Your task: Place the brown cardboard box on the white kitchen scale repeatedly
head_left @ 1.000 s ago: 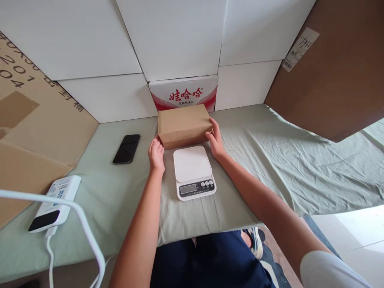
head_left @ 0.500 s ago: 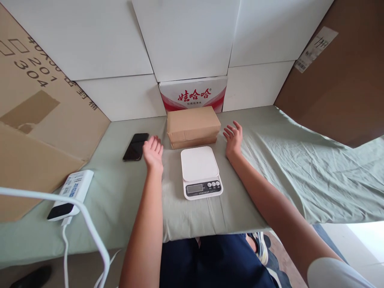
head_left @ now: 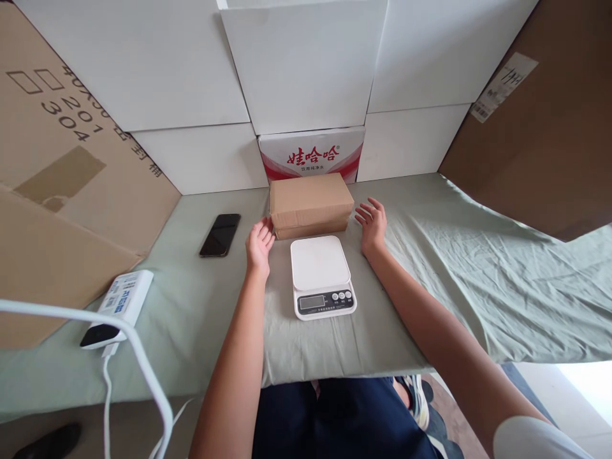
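Observation:
A brown cardboard box lies lengthwise on the cloth-covered table. Beside its left end is my left hand, palm turned inward and fingers stretched out; whether the fingertips touch the cardboard I cannot tell. My right hand is just off the box's right end, fingers spread and slightly bent, holding nothing. In front of the box, between my forearms, sits a white kitchen scale with a bare platform and a blank-looking display.
A black smartphone lies left of my left hand. Further left is a white power bank with a white cable. White boxes and a red-and-white carton line the back; large cardboard pieces stand at both sides.
My left hand has moved right, away from the smartphone and up to the box's left end. My right hand stays almost where it was. The view has shifted slightly.

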